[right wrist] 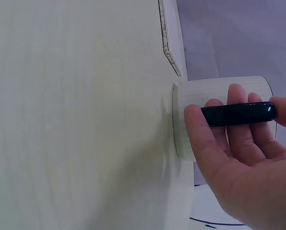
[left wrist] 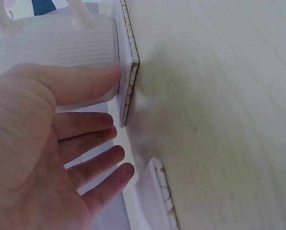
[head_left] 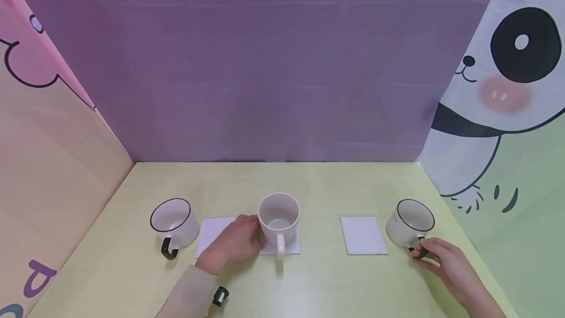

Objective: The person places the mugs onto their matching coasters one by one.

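So, handle (right wrist: pixel 241 114) (black) in right hand (right wrist: pixel 251 170)

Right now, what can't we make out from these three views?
Head: right part of the left coaster, behind the left hand.
Head: most of the middle coaster, under the plain white mug.
Head: what the black object beside the left sleeve is; too small.
Left wrist: the plain white mug's rim, past the left edge.
Right wrist: rest of the right coaster, cut off by the top edge.
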A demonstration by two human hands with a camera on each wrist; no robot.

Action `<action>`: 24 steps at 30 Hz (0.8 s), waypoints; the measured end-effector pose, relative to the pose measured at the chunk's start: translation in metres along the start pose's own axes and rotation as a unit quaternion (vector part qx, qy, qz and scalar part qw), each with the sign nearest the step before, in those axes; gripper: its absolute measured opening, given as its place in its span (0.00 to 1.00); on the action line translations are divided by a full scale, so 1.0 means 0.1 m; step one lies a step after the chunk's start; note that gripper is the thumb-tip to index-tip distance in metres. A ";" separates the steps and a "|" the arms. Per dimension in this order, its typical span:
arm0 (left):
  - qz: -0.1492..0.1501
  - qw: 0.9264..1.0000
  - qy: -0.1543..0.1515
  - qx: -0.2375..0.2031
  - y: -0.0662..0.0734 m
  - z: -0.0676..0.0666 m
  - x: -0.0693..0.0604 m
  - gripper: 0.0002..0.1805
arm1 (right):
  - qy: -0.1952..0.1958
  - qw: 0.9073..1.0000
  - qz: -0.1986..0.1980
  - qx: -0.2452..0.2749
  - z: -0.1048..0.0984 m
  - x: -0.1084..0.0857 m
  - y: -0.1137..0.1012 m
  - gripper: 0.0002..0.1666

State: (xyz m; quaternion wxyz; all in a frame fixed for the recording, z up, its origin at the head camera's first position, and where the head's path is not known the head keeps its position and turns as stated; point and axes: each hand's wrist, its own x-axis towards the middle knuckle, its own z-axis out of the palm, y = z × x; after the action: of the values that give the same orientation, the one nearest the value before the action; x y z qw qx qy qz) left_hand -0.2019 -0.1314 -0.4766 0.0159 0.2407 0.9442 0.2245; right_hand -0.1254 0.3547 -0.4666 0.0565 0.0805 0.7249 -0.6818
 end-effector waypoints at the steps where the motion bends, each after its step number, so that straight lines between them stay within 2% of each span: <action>1: 0.003 1.000 0.009 0.002 -0.01 0.00 0.00 0.21 | 0.000 1.000 -0.001 0.001 0.00 0.00 0.00 0.18; 3: 0.002 1.000 0.028 0.009 -0.01 -0.02 -0.01 0.19 | -0.001 1.000 -0.006 0.004 0.01 -0.01 0.00 0.18; 10: -0.064 0.995 0.073 0.011 0.01 -0.14 -0.04 0.15 | -0.002 1.000 -0.019 0.007 0.01 -0.01 0.01 0.19; 14: -0.073 0.988 0.132 0.018 0.03 -0.19 -0.03 0.11 | 0.000 1.000 -0.018 0.003 0.01 0.00 0.01 0.19; 19: -0.070 0.972 0.221 0.025 0.11 -0.24 -0.04 0.09 | 0.002 1.000 -0.019 -0.001 0.02 0.00 0.01 0.19; 24: -0.050 0.947 0.315 0.018 0.23 -0.29 -0.04 0.09 | 0.005 1.000 -0.016 -0.004 0.04 0.00 -0.01 0.19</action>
State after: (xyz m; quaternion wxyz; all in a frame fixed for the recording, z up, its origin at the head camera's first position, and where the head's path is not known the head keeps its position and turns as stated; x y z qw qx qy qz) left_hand -0.1923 -0.1266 -0.4411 -0.2759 0.1102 0.9156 0.2711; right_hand -0.1254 0.3506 -0.4662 0.0420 0.0717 0.7294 -0.6791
